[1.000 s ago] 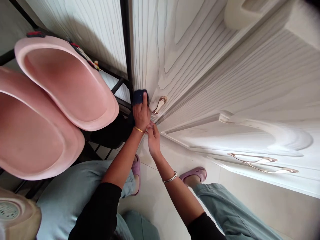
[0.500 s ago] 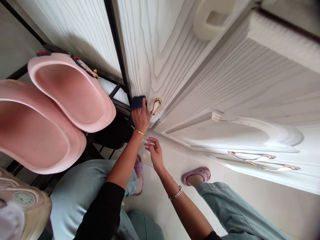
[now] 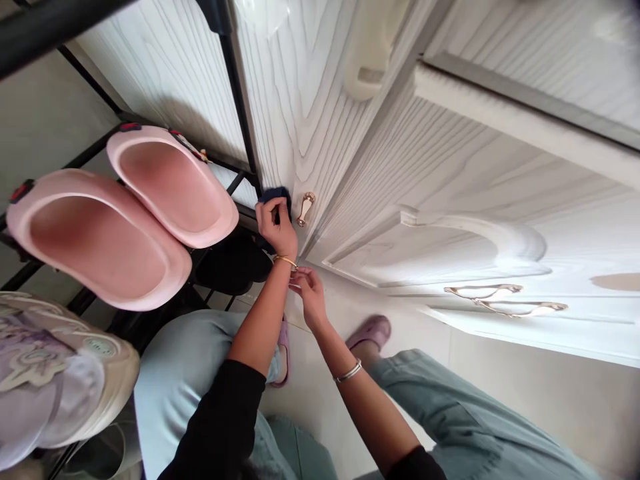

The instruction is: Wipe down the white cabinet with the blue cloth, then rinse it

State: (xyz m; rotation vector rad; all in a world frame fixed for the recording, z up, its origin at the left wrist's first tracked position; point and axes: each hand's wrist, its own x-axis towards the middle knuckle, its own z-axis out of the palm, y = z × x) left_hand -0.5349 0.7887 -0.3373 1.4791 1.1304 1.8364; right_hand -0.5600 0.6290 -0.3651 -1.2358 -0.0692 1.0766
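Low on the white wood-grain door, my left hand [image 3: 277, 225] pinches a dark blue cloth [image 3: 273, 194], fingers bent and thumb raised. The cloth lies close to the panel, left of a small gold-rimmed handle [image 3: 306, 209]. A thin gold bangle [image 3: 286, 260] circles my left wrist. Just below that wrist is my right hand [image 3: 311, 298], fingers loosely curved and holding nothing; whether its fingertips touch the bangle or wrist I cannot tell. A silver bangle [image 3: 349, 371] sits on my right forearm.
A black metal rack [image 3: 239, 100] stands at left, bearing pink clogs [image 3: 173, 193] and a pale sneaker [image 3: 75, 373]. Dark footwear [image 3: 233, 265] is lower down. At right, a white cabinet [image 3: 450, 200] carries gold handles [image 3: 520, 307]. Pale floor tiles [image 3: 305, 413] lie beneath my feet.
My left hand's fingers, earlier stretched flat over the cloth, are now bent in a pinch. My right hand has come nearer my left wrist. The view has shifted, showing more of the rack and sneaker.
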